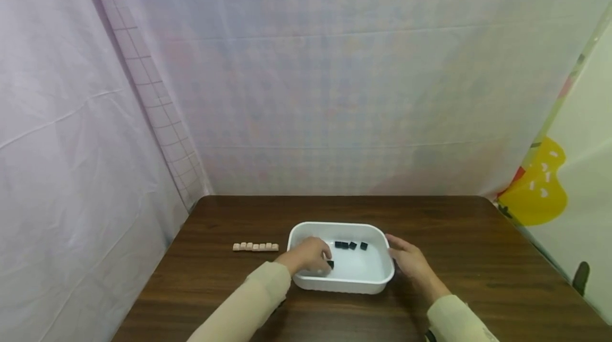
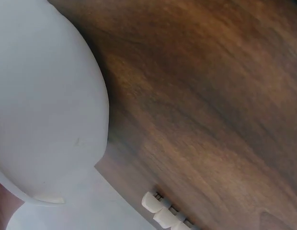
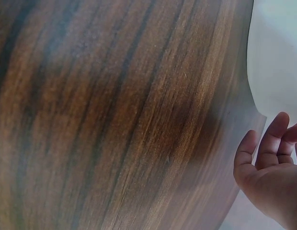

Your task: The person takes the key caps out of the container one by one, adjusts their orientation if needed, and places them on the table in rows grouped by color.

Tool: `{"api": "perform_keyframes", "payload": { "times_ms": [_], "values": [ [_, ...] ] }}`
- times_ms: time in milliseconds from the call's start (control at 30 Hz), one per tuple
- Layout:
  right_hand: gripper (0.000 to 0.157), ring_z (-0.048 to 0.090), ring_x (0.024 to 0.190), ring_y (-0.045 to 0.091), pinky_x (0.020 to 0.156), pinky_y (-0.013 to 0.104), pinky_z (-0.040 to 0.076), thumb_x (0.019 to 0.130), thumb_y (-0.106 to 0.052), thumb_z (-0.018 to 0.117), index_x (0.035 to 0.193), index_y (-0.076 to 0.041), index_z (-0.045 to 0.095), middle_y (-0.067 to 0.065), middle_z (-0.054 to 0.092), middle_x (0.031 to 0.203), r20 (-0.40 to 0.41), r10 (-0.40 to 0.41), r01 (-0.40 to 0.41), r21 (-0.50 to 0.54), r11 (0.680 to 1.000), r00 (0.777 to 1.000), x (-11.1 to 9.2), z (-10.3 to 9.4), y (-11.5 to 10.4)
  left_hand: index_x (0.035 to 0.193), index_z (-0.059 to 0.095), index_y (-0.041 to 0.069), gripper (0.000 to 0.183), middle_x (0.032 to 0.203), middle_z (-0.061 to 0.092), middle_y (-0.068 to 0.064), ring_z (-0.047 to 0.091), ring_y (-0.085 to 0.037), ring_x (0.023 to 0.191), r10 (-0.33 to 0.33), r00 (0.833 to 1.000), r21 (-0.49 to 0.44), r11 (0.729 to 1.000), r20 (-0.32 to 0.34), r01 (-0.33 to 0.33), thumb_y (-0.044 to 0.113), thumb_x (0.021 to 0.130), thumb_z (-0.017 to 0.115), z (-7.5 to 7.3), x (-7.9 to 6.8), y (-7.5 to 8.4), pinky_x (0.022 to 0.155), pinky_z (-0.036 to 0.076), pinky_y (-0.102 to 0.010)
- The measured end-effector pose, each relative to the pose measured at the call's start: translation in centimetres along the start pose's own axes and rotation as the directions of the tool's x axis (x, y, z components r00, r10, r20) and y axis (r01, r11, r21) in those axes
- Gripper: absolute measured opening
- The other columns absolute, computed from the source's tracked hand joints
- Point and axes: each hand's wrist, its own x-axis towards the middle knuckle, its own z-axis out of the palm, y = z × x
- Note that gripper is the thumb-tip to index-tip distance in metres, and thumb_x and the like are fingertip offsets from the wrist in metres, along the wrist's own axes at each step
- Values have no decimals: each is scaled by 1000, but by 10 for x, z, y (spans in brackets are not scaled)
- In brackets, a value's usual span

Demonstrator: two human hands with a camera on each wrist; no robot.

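A white rectangular bin [image 1: 341,287] stands on the table, with several small black square keycaps [image 1: 345,245] on its floor near the far side. My left hand [image 1: 312,255] reaches over the bin's left end, fingers curved down inside. Its fingertips pinch another black keycap [image 1: 331,264], partly hidden by them. At the right end of the bin, my right hand [image 1: 412,262] rests its extended fingers against the outer wall and rim. The right wrist view shows this hand [image 3: 273,163] with loosely bent fingers beside the white wall.
Left of the bin, several cream keycaps [image 1: 255,247] lie in a row on the dark wooden table [image 1: 229,289]; the left wrist view catches the end of the cream row [image 2: 163,213]. A pale curtain [image 1: 334,92] hangs behind the table's far edge.
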Motion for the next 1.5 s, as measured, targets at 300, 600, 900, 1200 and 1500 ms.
{"api": "perform_keyframes", "payload": {
  "times_ms": [300, 600, 900, 1200, 1500],
  "values": [
    [49, 57, 93, 26, 70, 34, 47, 101, -12, 49, 148, -4, 43, 29, 45, 143, -5, -24, 24, 7, 1000, 1000, 0, 0, 0, 90, 77, 14, 12, 77, 65, 10, 54, -5, 73, 25, 1000, 20, 999, 12, -25, 20, 81, 81, 1, 0, 2, 73, 45, -23],
    [48, 55, 82, 21, 69, 32, 46, 101, -12, 49, 148, -3, 43, 27, 50, 135, -13, -10, 10, 26, 1000, 1000, 1, 1, 3, 91, 65, 8, 13, 68, 61, 3, 61, -13, 54, -3, 999, -287, 958, -51, -12, 6, 83, 76, -2, -2, 3, 51, 46, -24],
    [49, 59, 90, 22, 70, 32, 48, 100, -10, 49, 148, -3, 43, 29, 49, 138, -10, -15, 15, 40, 999, 1000, 1, 1, 2, 101, 72, 6, 16, 71, 64, 2, 60, -12, 58, -1, 985, -443, 893, -174, -78, 7, 85, 75, -21, -13, -13, 52, 45, -25],
    [49, 54, 111, 32, 77, 37, 48, 101, -12, 48, 149, -5, 41, 29, 38, 148, 10, -8, 7, 19, 1000, 1000, 2, 0, 0, 106, 72, 5, 17, 90, 70, -9, 68, -32, 80, -96, 962, -543, 838, -255, -60, 16, 93, 71, -42, -36, -34, 69, 56, -39],
    [49, 56, 82, 20, 68, 32, 46, 100, -10, 50, 147, -2, 43, 28, 53, 132, -3, -24, 24, 12, 1000, 1000, 1, -1, -2, 109, 73, 1, 26, 100, 70, -10, 64, -19, 87, -135, 930, -430, 903, -342, -27, 9, 85, 77, -47, -70, -70, 71, 53, -31]
  ]
}}
